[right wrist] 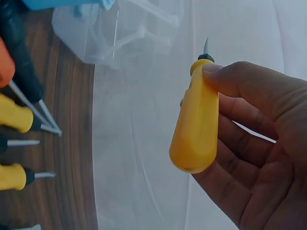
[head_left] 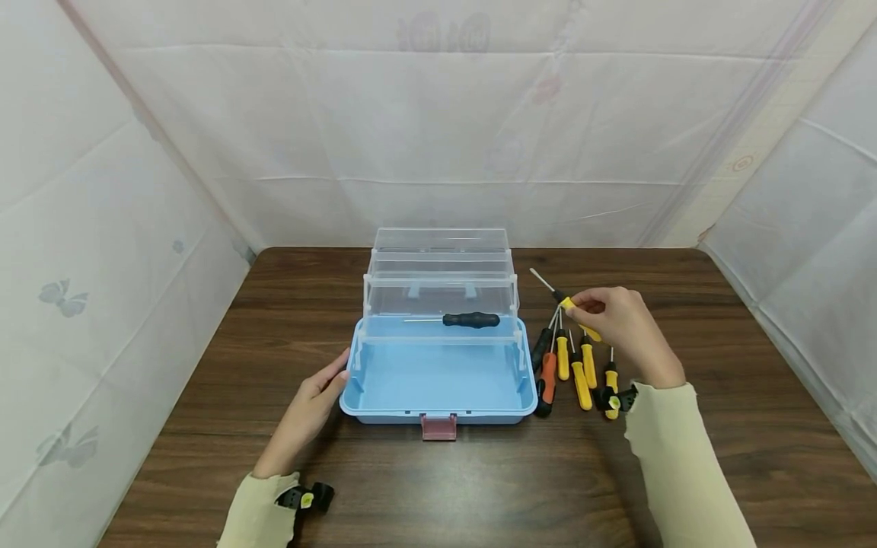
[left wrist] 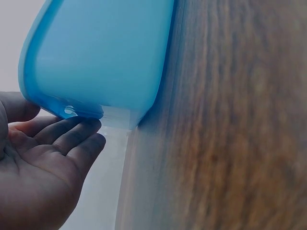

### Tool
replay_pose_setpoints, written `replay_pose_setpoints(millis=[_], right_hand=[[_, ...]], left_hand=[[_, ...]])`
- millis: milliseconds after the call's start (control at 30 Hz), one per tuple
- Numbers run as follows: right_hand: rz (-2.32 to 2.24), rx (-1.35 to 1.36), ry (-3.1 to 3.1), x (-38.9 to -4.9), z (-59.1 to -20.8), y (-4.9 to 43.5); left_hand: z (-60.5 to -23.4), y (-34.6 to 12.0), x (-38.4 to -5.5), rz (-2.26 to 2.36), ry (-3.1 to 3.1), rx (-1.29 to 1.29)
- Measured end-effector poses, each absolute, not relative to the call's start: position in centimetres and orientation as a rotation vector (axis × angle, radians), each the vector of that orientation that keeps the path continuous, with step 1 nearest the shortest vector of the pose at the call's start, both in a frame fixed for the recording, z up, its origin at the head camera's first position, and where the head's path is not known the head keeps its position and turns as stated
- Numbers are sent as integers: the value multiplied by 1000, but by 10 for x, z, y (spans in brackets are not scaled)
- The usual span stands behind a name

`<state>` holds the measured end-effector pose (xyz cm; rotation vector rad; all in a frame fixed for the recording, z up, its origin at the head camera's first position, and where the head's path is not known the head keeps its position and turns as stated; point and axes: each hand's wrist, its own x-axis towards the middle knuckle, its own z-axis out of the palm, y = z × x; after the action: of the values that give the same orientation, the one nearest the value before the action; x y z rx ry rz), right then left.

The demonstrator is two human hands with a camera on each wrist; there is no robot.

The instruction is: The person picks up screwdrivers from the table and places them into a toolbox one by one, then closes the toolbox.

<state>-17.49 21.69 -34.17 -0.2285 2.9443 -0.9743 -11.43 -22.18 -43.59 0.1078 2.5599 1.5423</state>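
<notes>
In the head view, my right hand (head_left: 620,327) pinches a yellow-handled screwdriver (head_left: 589,332) above the table, its shaft pointing up and left. The right wrist view shows thumb and fingers around the yellow handle (right wrist: 194,129). My left hand (head_left: 311,407) rests against the left side of the light blue toolbox (head_left: 438,380); in the left wrist view its fairly straight fingers (left wrist: 86,139) touch the outer wall. The toolbox stands open with clear tiered trays (head_left: 441,289) raised at its back. One black-handled screwdriver (head_left: 471,320) lies across a clear tray.
Several screwdrivers lie right of the toolbox, among them an orange-and-black one (head_left: 548,373) and a yellow one (head_left: 581,384). A pink latch (head_left: 438,428) hangs at the toolbox front. White sheeting (head_left: 438,137) stands behind the dark wooden table (head_left: 301,297).
</notes>
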Motion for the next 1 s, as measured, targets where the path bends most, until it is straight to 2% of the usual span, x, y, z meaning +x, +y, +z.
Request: replay_pose_setpoints(millis=[1000], right_hand=[[-924,-630,2984,-209,-339,161]], left_hand=[[-437,-223,-114,1546,2565,116]])
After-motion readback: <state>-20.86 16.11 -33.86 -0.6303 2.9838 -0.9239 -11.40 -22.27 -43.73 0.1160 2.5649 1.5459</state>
